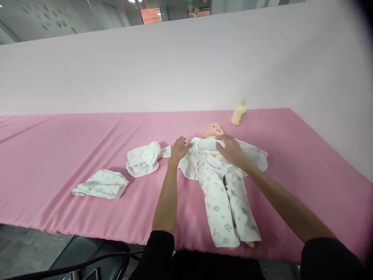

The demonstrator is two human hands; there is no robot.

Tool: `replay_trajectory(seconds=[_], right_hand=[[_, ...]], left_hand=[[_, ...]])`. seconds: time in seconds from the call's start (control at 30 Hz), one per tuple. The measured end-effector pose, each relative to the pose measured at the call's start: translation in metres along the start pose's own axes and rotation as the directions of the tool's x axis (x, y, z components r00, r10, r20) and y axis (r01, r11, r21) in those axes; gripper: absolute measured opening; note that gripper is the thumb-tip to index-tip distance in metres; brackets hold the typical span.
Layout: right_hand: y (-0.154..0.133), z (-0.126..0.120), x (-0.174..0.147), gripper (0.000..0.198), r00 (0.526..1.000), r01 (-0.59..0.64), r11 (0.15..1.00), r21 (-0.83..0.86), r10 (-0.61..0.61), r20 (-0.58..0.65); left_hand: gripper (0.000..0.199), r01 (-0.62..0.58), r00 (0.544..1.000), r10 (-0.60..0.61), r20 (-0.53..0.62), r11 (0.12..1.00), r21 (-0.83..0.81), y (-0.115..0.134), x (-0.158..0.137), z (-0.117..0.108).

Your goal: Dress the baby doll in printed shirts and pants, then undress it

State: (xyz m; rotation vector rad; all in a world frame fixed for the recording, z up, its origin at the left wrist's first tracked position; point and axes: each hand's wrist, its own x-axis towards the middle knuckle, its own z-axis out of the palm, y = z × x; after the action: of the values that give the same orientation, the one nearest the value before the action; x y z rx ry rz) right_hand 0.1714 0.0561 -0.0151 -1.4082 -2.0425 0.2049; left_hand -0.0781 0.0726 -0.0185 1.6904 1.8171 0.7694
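A baby doll (212, 129) lies on its back, head toward the wall, on the pink sheet. It wears white pants (223, 206) printed with small animal faces, pulled up high on the body. A white baby shirt (190, 165) is spread open beneath its upper body, with one side reaching out to the right. My right hand (231, 149) rests over the doll's chest, thumb and fingers apart. At the shirt's left sleeve, my left hand (180, 149) has its fingers spread; whether it touches the cloth I cannot tell.
Left of my hands lie a bunched white cloth item (142, 159) and a folded printed cloth (101, 184). A pale yellow pump bottle (239, 112) stands near the wall (145, 74). The pink-covered table (58, 155) ends close to my body, with a dark chair (87, 254) below.
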Motion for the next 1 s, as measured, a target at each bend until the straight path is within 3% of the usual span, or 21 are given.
replay_trajectory(seconds=[0.07, 0.13, 0.27, 0.47, 0.67, 0.8, 1.0], right_hand=[[-0.017, 0.010, 0.017, 0.031, 0.982, 0.115, 0.992, -0.047, -0.107, 0.155], [-0.029, 0.021, 0.032, 0.034, 0.926, 0.224, 0.972, -0.072, -0.189, 0.327], [-0.041, 0.039, 0.052, 0.038, 0.841, 0.316, 0.939, -0.136, -0.211, 0.498], [-0.046, 0.054, 0.064, 0.039, 0.802, 0.335, 0.926, -0.176, -0.182, 0.568], [-0.041, 0.054, 0.065, 0.042, 0.779, 0.360, 0.919, -0.160, -0.202, 0.594], [-0.036, 0.053, 0.064, 0.051, 0.760, 0.375, 0.916, -0.144, -0.215, 0.613], [-0.043, 0.049, 0.067, 0.054, 0.768, 0.321, 0.933, -0.162, -0.156, 0.622]], left_hand=[[0.046, 0.010, 1.000, -0.011, 0.025, 1.000, 0.021, -0.002, 0.004, 0.007], [0.037, 0.016, 1.000, -0.017, 0.019, 0.998, 0.064, -0.003, 0.008, 0.013], [0.015, -0.009, 1.000, 0.008, 0.007, 0.995, 0.101, -0.005, 0.013, 0.018], [0.017, 0.002, 1.000, -0.001, -0.004, 0.997, 0.076, -0.008, 0.013, 0.016], [0.041, 0.064, 0.998, -0.064, 0.004, 0.998, -0.016, -0.009, 0.014, 0.015], [0.046, 0.105, 0.994, -0.105, -0.007, 0.994, -0.026, -0.008, 0.015, 0.019], [0.033, 0.038, 0.999, -0.038, 0.010, 0.999, 0.006, -0.009, 0.017, 0.024]])
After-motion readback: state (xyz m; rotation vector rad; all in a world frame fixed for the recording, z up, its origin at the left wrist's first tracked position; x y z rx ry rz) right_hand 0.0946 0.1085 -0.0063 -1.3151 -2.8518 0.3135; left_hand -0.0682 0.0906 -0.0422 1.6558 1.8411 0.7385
